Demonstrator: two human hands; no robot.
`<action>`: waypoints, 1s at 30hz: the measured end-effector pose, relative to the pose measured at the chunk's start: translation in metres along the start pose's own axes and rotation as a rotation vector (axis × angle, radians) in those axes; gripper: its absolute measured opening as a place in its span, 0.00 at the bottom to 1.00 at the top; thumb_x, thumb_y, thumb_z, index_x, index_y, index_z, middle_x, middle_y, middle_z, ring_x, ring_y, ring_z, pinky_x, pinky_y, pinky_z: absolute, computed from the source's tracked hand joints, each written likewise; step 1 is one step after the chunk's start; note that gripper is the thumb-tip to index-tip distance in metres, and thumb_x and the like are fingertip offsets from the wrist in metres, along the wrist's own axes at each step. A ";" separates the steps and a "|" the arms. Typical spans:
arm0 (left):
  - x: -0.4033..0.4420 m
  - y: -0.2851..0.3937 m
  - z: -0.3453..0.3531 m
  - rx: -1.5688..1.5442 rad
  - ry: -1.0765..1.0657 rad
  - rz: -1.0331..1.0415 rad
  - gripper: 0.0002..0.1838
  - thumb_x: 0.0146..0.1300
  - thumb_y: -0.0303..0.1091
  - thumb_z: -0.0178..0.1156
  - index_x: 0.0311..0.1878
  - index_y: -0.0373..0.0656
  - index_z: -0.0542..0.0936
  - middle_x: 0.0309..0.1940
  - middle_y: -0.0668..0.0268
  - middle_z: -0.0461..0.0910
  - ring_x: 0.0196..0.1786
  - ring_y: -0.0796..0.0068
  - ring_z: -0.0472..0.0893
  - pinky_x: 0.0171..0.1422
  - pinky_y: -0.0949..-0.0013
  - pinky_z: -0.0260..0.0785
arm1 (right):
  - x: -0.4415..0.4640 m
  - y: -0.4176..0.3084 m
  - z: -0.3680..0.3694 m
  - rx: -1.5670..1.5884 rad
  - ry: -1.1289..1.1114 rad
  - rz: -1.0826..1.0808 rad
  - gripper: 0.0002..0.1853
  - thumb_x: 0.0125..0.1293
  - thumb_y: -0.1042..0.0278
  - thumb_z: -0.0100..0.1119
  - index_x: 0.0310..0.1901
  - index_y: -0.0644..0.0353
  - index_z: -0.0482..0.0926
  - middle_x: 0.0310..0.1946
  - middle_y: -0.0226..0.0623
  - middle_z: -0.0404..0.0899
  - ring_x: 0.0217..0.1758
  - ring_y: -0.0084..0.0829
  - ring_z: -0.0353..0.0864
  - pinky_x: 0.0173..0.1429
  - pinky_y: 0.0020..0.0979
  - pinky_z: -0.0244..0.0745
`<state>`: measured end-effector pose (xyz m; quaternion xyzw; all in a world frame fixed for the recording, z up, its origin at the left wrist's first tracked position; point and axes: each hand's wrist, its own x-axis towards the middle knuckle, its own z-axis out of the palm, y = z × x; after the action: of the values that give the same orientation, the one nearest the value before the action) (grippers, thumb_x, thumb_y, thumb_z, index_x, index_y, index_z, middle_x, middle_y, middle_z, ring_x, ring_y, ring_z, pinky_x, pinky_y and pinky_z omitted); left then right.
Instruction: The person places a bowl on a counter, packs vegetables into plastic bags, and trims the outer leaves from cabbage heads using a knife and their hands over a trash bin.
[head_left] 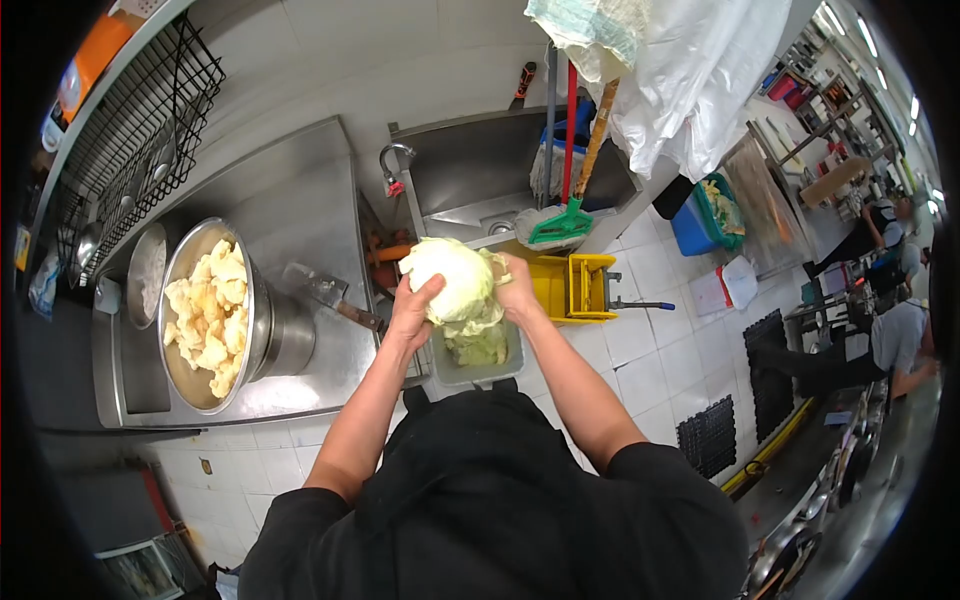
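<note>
Above a grey bin (475, 372) I hold a pale green, rounded leafy head that looks like a cabbage (447, 275). My left hand (412, 308) is closed around its lower left side, the thumb lying over the front. On the opposite side, my right hand (516, 288) grips the edge, where loose leaves stick out. Pale green leaves (478, 347) lie inside the bin. To the left, a metal bowl (262, 318) of pale yellow chunks like cauliflower florets (210, 318) stands on the steel counter (300, 215). A wide-bladed knife with a wooden handle (358, 317) lies near the counter's edge.
A steel sink (460, 165) lies ahead, with mop and broom handles (572, 130) leaning in it. Right of the bin stands a yellow mop bucket (575, 287). White plastic sheeting (700, 80) hangs at upper right. Other people (895, 345) stand at far right.
</note>
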<state>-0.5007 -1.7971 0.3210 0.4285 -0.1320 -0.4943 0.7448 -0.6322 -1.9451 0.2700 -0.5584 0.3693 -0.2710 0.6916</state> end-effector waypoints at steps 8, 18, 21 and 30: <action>0.006 0.003 -0.004 -0.015 0.115 0.035 0.36 0.67 0.40 0.74 0.73 0.42 0.68 0.63 0.61 0.79 0.63 0.66 0.82 0.66 0.58 0.79 | -0.003 0.036 -0.019 -0.662 -0.093 0.032 0.32 0.80 0.50 0.53 0.77 0.61 0.65 0.67 0.50 0.75 0.71 0.42 0.74 0.72 0.37 0.71; -0.001 -0.006 -0.013 -0.005 0.027 -0.125 0.35 0.71 0.45 0.70 0.75 0.43 0.68 0.66 0.63 0.79 0.66 0.67 0.81 0.70 0.60 0.76 | -0.017 -0.037 0.011 -0.288 -0.232 -0.322 0.28 0.82 0.46 0.51 0.68 0.61 0.75 0.56 0.56 0.84 0.61 0.43 0.84 0.61 0.39 0.78; -0.006 -0.003 -0.019 -0.026 0.045 -0.163 0.34 0.71 0.45 0.69 0.74 0.42 0.69 0.66 0.63 0.79 0.66 0.67 0.81 0.70 0.60 0.76 | -0.014 -0.048 0.004 -0.358 -0.236 -0.380 0.22 0.82 0.51 0.51 0.59 0.64 0.80 0.43 0.52 0.88 0.48 0.46 0.89 0.54 0.41 0.80; -0.018 0.000 -0.041 -0.091 -0.115 -0.164 0.38 0.65 0.45 0.76 0.72 0.37 0.71 0.62 0.61 0.82 0.62 0.66 0.84 0.67 0.60 0.78 | 0.005 -0.044 0.001 -0.185 0.054 -0.226 0.15 0.82 0.60 0.52 0.44 0.63 0.81 0.35 0.40 0.87 0.31 0.33 0.87 0.36 0.34 0.81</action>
<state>-0.4838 -1.7614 0.3002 0.3744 -0.1168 -0.5827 0.7118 -0.6265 -1.9588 0.3120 -0.6503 0.3458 -0.3269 0.5922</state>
